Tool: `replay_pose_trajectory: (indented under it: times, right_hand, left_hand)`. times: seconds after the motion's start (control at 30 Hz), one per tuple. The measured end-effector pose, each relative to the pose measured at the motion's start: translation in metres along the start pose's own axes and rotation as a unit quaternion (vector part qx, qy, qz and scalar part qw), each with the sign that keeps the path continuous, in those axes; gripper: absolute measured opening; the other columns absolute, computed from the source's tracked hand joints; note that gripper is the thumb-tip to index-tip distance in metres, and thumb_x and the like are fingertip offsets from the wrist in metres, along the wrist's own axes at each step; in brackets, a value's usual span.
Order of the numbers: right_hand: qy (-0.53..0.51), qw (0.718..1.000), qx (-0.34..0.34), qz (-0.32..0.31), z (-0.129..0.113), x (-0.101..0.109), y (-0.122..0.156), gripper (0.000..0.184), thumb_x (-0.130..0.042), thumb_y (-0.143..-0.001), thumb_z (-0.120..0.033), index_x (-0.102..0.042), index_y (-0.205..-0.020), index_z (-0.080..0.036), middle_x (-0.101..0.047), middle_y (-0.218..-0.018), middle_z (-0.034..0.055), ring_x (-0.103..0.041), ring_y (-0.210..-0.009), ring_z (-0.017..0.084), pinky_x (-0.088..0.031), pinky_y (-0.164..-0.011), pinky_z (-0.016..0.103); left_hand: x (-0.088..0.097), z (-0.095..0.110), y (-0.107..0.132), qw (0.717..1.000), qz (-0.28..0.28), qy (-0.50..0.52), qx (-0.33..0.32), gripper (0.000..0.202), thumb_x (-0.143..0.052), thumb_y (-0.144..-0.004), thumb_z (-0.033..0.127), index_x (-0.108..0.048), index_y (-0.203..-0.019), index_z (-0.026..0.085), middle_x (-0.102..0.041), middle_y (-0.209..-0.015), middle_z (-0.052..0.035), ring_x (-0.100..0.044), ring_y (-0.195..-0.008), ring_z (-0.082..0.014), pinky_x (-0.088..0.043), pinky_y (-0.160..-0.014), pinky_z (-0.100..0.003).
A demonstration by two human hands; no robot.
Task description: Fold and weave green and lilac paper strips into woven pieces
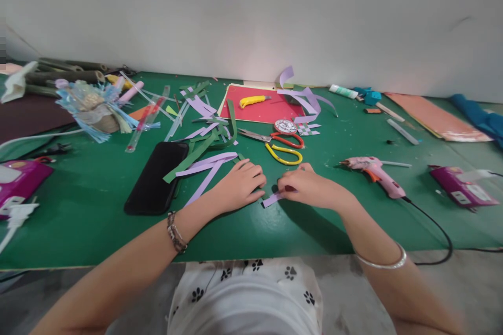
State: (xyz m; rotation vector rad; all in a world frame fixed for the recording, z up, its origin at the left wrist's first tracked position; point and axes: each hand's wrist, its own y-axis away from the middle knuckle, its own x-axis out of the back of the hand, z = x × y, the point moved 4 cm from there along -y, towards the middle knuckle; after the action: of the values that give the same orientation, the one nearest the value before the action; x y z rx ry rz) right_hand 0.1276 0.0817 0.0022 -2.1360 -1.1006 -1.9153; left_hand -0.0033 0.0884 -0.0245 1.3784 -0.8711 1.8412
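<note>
Both hands rest on the green table mat [94, 220] near its front edge. My left hand [239, 184] lies knuckles up with the fingers curled down against the mat; whether anything is under them is hidden. My right hand [308, 187] has its fingers pressed together on a short lilac paper strip [272, 199] that sticks out toward the left hand. Just beyond the hands lie scissors with red and yellow handles [281, 147] and long lilac strips [208, 165].
A black phone [157, 178] lies left of the hands, among green and lilac paper scraps. A pink glue gun [375, 174] with its cable lies to the right. Farther back are a red sheet [271, 110], a yellow cutter [253, 100], a woven paper patch [307, 129] and a decorated bundle [92, 107].
</note>
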Motion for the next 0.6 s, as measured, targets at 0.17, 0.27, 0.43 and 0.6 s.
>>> replay_pose_trajectory:
  times: [0.17,0.27,0.43,0.6]
  right_hand:
    - [-0.01,1.0,0.002,0.019,-0.001,-0.001,0.0,0.015,-0.047,-0.078,-0.018,-0.057,-0.067,-0.016,-0.06,-0.07,0.001,-0.048,-0.066,0.012,-0.019,-0.066,0.029]
    - [-0.011,1.0,0.005,0.026,-0.002,-0.001,0.002,0.014,-0.048,-0.076,-0.017,-0.056,-0.065,-0.015,-0.059,-0.07,0.001,-0.047,-0.064,0.012,-0.019,-0.067,0.029]
    - [-0.025,0.999,0.0,0.042,-0.004,0.002,0.004,0.013,-0.048,-0.078,-0.019,-0.057,-0.069,-0.015,-0.06,-0.076,0.0016,-0.047,-0.064,0.011,-0.02,-0.07,0.03]
    - [-0.021,0.999,-0.015,0.047,-0.004,0.004,0.003,0.011,-0.049,-0.077,-0.018,-0.057,-0.069,-0.016,-0.059,-0.076,0.0012,-0.05,-0.069,0.013,-0.021,-0.073,0.031]
  left_hand:
    - [0.01,-0.009,0.001,1.0,0.025,-0.002,0.006,0.022,-0.043,-0.082,0.032,-0.053,-0.096,0.018,-0.053,-0.098,-0.0059,-0.048,-0.093,-0.0188,-0.031,-0.089,-0.037]
    - [0.034,-0.028,0.01,0.997,0.046,-0.016,0.056,0.025,-0.04,-0.083,0.031,-0.054,-0.097,0.015,-0.054,-0.1,-0.0082,-0.048,-0.096,-0.02,-0.036,-0.085,-0.034]
    - [0.065,-0.068,0.052,0.974,0.014,-0.104,0.198,0.033,-0.038,-0.082,0.037,-0.056,-0.1,0.016,-0.055,-0.103,-0.0088,-0.05,-0.096,-0.0226,-0.041,-0.08,-0.034]
    - [0.058,-0.088,0.08,0.922,-0.08,-0.161,0.344,0.038,-0.043,-0.078,0.032,-0.052,-0.108,0.011,-0.056,-0.101,-0.0121,-0.056,-0.086,-0.0253,-0.043,-0.068,-0.031]
